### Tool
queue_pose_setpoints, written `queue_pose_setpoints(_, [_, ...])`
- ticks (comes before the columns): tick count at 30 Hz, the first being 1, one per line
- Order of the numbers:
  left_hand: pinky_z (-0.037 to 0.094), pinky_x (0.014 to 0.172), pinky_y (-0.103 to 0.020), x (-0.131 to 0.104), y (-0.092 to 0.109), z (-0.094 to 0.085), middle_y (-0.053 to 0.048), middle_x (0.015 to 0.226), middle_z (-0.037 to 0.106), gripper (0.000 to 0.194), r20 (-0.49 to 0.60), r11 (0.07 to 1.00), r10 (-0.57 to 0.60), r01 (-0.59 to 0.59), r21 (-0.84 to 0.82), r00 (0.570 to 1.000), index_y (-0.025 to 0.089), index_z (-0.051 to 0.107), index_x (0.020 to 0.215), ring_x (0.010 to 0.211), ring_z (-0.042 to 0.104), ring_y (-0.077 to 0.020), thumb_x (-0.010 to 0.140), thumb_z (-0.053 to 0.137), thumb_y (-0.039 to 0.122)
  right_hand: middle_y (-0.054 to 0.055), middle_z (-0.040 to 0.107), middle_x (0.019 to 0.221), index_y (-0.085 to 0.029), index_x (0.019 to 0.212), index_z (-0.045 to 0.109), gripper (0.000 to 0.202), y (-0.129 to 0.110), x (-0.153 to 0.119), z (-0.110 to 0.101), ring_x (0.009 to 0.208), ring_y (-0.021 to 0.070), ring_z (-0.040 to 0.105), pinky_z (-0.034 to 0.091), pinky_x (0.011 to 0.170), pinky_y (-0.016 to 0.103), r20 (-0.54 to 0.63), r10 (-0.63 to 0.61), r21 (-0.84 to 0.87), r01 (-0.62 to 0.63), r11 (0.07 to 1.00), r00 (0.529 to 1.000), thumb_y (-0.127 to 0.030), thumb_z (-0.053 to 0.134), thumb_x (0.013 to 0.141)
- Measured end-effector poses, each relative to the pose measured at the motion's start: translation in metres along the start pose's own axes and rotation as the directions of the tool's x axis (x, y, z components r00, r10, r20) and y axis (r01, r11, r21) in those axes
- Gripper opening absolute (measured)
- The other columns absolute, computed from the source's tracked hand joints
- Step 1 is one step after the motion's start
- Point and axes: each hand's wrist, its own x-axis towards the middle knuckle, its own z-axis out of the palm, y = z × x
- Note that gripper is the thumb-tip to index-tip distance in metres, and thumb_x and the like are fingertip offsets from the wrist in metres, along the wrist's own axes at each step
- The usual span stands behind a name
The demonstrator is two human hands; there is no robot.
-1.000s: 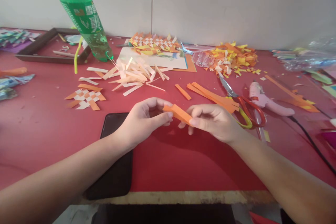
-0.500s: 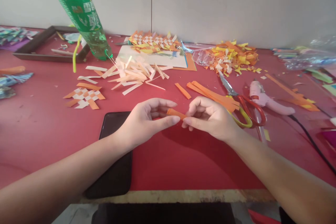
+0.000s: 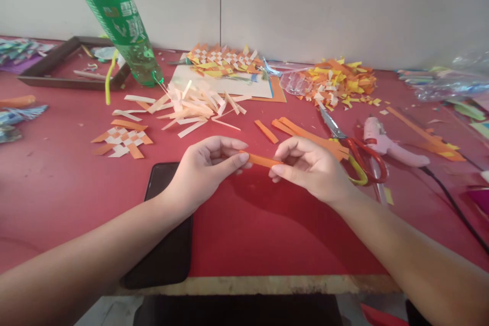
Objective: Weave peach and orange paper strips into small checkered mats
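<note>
Strip (image 3: 263, 161) above table (image 3: 275, 244), ends pinched thumb-to-fingers, one by left hand (image 3: 199, 169), other by right hand (image 3: 316, 169). Probably best: long edges aligned, light even pressure, no twisting, to avoid skewed creases.

On table (image 3: 282, 244), near edge, left: phone (image 3: 164, 260). At centre: paper strip (image 3: 263, 160) between left hand (image 3: 208, 165) and right hand (image 3: 309, 165). Beyond phone: woven piece (image 3: 124, 137), strip pile (image 3: 194, 104) behind and right. Near wall (image 3: 313, 10), left to right: frame (image 3: 69, 82), bottle (image 3: 118, 20), paper sheet (image 3: 210, 85) under woven stack (image 3: 225, 61), scrap heap (image 3: 340, 79). Right of strip: scissors (image 3: 355, 148), then glue gun (image 3: 376, 135).
</note>
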Motion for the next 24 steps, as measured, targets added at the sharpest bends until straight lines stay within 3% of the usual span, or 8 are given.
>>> queue_pose_setpoints(8, [0.057,0.070,-0.015,-0.003,-0.002,-0.001,0.003,0.077,0.076,0.017,-0.021,0.998,0.061,-0.060,0.028,0.998,0.019,0.071,0.088,0.073,0.073,-0.0083,0.080,0.082,0.029,-0.004,0.068,0.071,-0.021,0.084,0.061,0.020,0.002,0.002,-0.002,0.062,0.0088,0.069,0.056,0.063,0.019,-0.098,-0.062,-0.037,0.058,0.998,0.993,-0.022,0.080,0.080])
queue_pose_setpoints(13, [0.058,0.070,-0.016,-0.003,-0.004,-0.001,0.003,0.076,0.076,0.014,-0.023,0.994,0.088,-0.087,0.060,0.996,0.020,0.072,0.089,0.073,0.072,-0.0086,0.082,0.080,0.030,-0.003,0.068,0.074,-0.022,0.087,0.064,0.016,0.001,0.001,-0.006,0.066,0.0093,0.069,0.055,0.064,0.019,-0.040,-0.090,-0.163,0.082,0.983,0.995,-0.025,0.079,0.081])
queue_pose_setpoints(18, [0.058,0.069,-0.016,0.000,-0.003,-0.001,0.002,0.075,0.076,0.017,-0.040,0.997,0.060,-0.058,0.051,0.997,0.020,0.073,0.092,0.073,0.072,-0.0089,0.081,0.081,0.029,-0.002,0.068,0.079,-0.022,0.085,0.067,0.010,0.002,0.001,-0.008,0.070,0.0102,0.067,0.055,0.065,0.020,-0.069,-0.103,-0.269,0.081,0.960,0.992,-0.023,0.076,0.082])
queue_pose_setpoints(24, [0.059,0.072,-0.018,0.001,0.000,0.001,0.002,0.083,0.076,0.032,-0.052,1.000,0.009,-0.010,-0.024,0.999,0.021,0.069,0.108,0.082,0.074,-0.0109,0.079,0.082,0.024,0.000,0.070,0.077,-0.022,0.083,0.067,0.005,0.006,0.006,-0.015,0.069,0.0121,0.066,0.056,0.067,0.024,-0.238,-0.169,-0.315,0.089,0.945,0.956,-0.020,0.072,0.083])
